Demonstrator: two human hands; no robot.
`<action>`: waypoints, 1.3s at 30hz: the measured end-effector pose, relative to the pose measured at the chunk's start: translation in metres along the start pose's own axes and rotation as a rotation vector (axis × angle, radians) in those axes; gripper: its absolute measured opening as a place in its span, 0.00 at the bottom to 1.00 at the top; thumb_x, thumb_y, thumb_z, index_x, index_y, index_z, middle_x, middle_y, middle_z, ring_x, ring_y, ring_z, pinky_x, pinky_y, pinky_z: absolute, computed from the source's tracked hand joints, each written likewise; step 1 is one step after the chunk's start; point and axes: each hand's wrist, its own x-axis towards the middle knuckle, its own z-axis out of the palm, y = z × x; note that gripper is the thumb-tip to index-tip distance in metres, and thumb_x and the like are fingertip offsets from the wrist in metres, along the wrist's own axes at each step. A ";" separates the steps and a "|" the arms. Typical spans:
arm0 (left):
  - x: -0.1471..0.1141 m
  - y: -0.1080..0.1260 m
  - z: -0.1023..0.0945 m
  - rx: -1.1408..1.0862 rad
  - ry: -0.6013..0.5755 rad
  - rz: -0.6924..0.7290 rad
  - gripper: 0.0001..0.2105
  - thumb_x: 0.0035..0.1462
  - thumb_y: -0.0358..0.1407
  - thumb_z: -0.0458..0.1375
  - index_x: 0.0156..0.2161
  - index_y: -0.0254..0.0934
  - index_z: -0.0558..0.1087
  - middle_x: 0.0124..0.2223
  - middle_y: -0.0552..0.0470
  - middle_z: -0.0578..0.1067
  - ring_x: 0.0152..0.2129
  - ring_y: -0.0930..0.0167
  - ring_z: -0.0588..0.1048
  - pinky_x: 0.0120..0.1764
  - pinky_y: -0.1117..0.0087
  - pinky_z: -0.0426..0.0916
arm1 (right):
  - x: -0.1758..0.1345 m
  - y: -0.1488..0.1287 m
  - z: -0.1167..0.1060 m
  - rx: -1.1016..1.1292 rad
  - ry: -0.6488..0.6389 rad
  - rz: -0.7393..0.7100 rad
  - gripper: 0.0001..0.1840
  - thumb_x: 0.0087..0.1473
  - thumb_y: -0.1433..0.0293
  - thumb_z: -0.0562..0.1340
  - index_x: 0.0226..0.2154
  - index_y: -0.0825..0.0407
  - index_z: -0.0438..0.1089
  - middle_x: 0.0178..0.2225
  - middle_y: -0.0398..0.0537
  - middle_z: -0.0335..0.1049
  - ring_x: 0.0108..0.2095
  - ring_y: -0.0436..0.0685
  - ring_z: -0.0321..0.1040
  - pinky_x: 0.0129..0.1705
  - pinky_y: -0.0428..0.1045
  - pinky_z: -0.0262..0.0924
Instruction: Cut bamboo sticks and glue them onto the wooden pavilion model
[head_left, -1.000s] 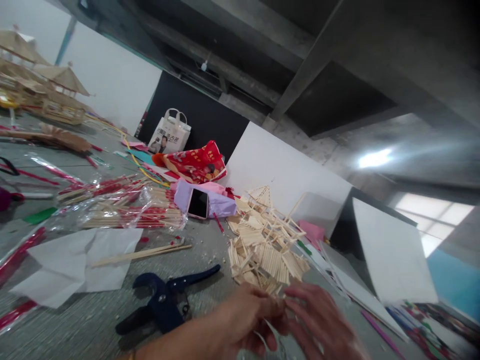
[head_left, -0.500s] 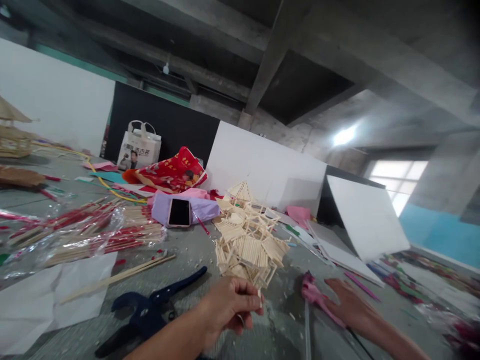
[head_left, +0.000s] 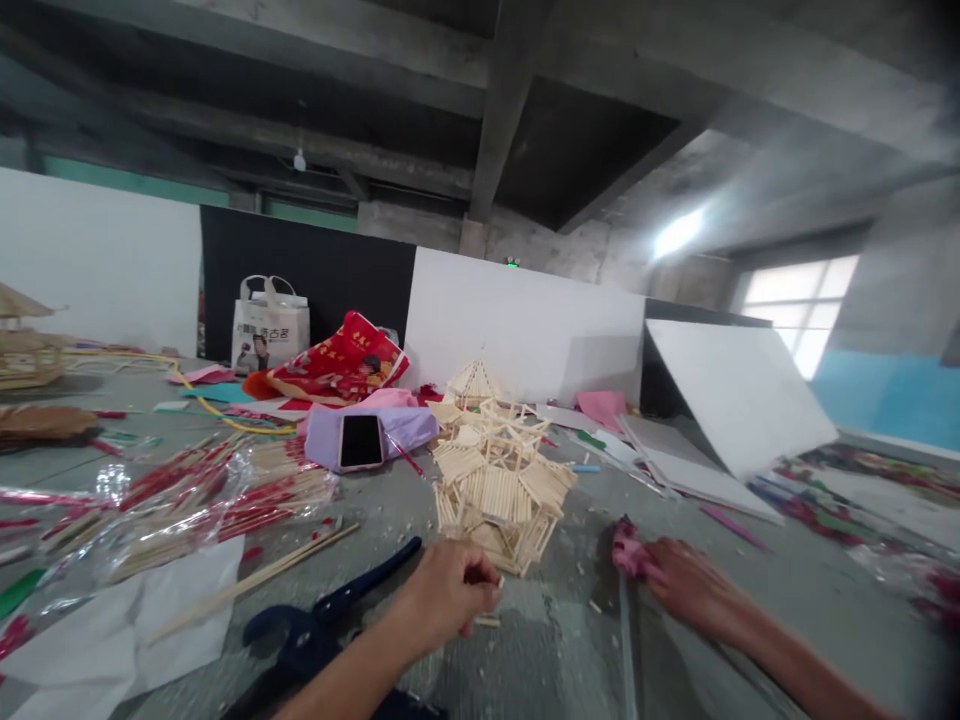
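My left hand [head_left: 446, 598] is closed in a pinch just in front of the stick model. Only a pale tip of a short wooden stick piece [head_left: 500, 582] shows between thumb and forefinger. Behind it stands a tiered pavilion [head_left: 499, 495] built from thin wooden sticks, with a pointed top. To the right, my right hand [head_left: 686, 580] is closed on the handle of a pink glue gun [head_left: 630, 550]; the palm hides part of the grip. A clear glue stick [head_left: 628, 640] runs toward me below the gun. Another short stick piece [head_left: 487, 621] lies under my left hand.
Dark blue cutters [head_left: 300, 635] lie beside my left forearm. Farther left are long sticks [head_left: 262, 580], white paper [head_left: 180, 620] and plastic-wrapped stick bundles [head_left: 225, 490]. A phone [head_left: 361, 441] rests on purple paper [head_left: 412, 425]. White boards [head_left: 690, 465] lie at right.
My right hand has closed round the glue gun's handle, where its fingers were stretched out beside it. My left hand has shifted slightly left, still pinching. The view has levelled.
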 end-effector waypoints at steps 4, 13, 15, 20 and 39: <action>-0.001 0.013 0.000 -0.101 -0.004 -0.064 0.09 0.40 0.37 0.58 0.28 0.34 0.68 0.17 0.61 0.67 0.08 0.81 0.59 0.11 0.79 0.51 | -0.008 -0.009 -0.013 0.004 0.053 0.009 0.17 0.53 0.65 0.52 0.43 0.51 0.67 0.41 0.53 0.68 0.41 0.62 0.63 0.43 0.55 0.54; -0.002 0.037 0.006 -0.441 0.012 -0.158 0.15 0.38 0.40 0.63 0.31 0.33 0.68 0.27 0.54 0.74 0.11 0.84 0.60 0.13 0.81 0.48 | -0.005 -0.005 0.001 0.004 0.062 0.001 0.10 0.42 0.73 0.54 0.26 0.50 0.71 0.29 0.51 0.69 0.32 0.63 0.64 0.36 0.55 0.55; -0.001 0.035 0.007 -0.457 0.006 -0.161 0.15 0.39 0.39 0.63 0.32 0.33 0.68 0.27 0.53 0.75 0.11 0.84 0.61 0.13 0.81 0.48 | -0.003 -0.002 0.005 0.006 0.062 -0.009 0.11 0.42 0.74 0.54 0.27 0.51 0.71 0.29 0.53 0.69 0.32 0.64 0.64 0.35 0.56 0.55; 0.003 0.033 0.007 -0.418 -0.006 -0.114 0.13 0.41 0.38 0.62 0.31 0.32 0.67 0.28 0.52 0.75 0.11 0.84 0.61 0.13 0.81 0.48 | 0.002 0.001 0.006 0.042 0.047 0.009 0.10 0.41 0.74 0.54 0.27 0.53 0.70 0.29 0.54 0.69 0.31 0.62 0.65 0.34 0.53 0.55; 0.008 -0.006 -0.007 0.268 -0.070 -0.039 0.05 0.37 0.31 0.55 0.23 0.34 0.72 0.18 0.59 0.68 0.12 0.77 0.64 0.19 0.76 0.54 | -0.002 0.012 -0.011 0.114 -0.047 0.014 0.14 0.54 0.65 0.51 0.29 0.51 0.69 0.29 0.52 0.68 0.31 0.61 0.65 0.34 0.53 0.54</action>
